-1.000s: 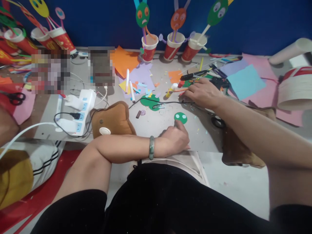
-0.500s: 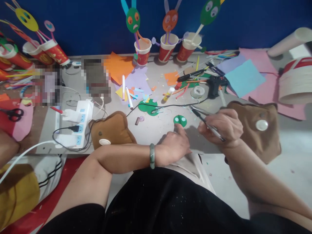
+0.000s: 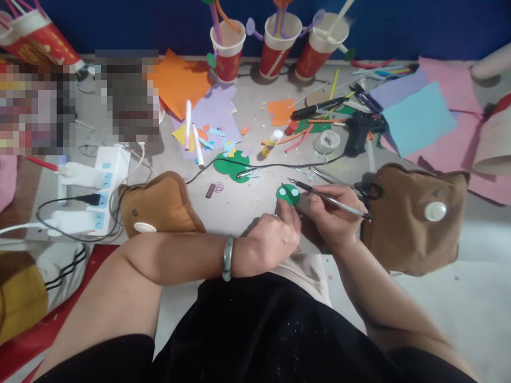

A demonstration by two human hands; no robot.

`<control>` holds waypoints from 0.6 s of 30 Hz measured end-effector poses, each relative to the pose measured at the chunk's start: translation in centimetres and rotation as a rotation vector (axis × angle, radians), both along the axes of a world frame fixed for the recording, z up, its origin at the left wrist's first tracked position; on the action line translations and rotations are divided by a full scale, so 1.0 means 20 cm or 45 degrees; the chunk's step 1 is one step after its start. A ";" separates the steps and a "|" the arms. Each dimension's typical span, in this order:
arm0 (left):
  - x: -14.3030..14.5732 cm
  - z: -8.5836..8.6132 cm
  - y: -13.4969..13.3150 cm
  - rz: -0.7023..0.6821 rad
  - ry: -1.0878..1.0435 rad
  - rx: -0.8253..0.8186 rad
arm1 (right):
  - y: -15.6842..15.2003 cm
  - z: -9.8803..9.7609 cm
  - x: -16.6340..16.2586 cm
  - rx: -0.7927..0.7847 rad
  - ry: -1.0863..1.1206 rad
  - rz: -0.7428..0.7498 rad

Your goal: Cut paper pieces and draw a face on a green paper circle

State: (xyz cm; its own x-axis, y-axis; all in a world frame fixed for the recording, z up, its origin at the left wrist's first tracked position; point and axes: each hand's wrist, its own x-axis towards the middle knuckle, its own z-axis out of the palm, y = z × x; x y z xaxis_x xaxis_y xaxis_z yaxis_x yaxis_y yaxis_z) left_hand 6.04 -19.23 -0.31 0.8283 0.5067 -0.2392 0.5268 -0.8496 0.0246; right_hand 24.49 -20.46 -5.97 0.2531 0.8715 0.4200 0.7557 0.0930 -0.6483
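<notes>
On the grey table lies a small green paper oval (image 3: 288,194) with two pale blue dots on it. Fingertips of my left hand (image 3: 274,236) press on its near edge and hold it against the tabletop; the other fingers are curled in. My right hand (image 3: 337,213) is closed around a pen (image 3: 339,202) with a clear barrel. The pen's tip is just above and to the right of the oval, close to its right dot; I cannot tell whether it touches. Left of the oval are scraps of green cut paper (image 3: 235,166).
A glue stick (image 3: 272,144), a tape roll (image 3: 326,141) and a black glue gun (image 3: 361,133) lie farther back, the gun's cord crossing the table. Red paper cups (image 3: 279,50) line the back. A power strip (image 3: 106,191) stands left; brown cushions (image 3: 415,223) flank my arms.
My right hand has moved left, bringing the pen's tip to the oval. My left hand stays on the oval's near edge. The head view has tilted down and shifted.
</notes>
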 end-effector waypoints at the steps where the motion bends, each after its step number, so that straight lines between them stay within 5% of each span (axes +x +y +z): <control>1: 0.00 -0.01 0.00 0.003 -0.005 0.028 | -0.01 -0.02 0.00 -0.001 0.036 0.018; 7: 0.00 -0.05 -0.01 0.021 -0.009 0.092 | -0.03 -0.10 0.03 0.053 0.145 0.144; 18: -0.02 -0.06 -0.03 0.033 -0.035 0.153 | 0.01 0.00 -0.01 -0.091 -0.024 0.170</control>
State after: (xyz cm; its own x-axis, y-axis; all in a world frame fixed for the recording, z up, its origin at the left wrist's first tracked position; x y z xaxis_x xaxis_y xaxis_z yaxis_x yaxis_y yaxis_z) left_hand 5.73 -19.76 -1.45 0.8201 0.5514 -0.1528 0.5489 -0.8336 -0.0617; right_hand 24.38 -20.34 -5.98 0.1256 0.9246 0.3595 0.7516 0.1479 -0.6429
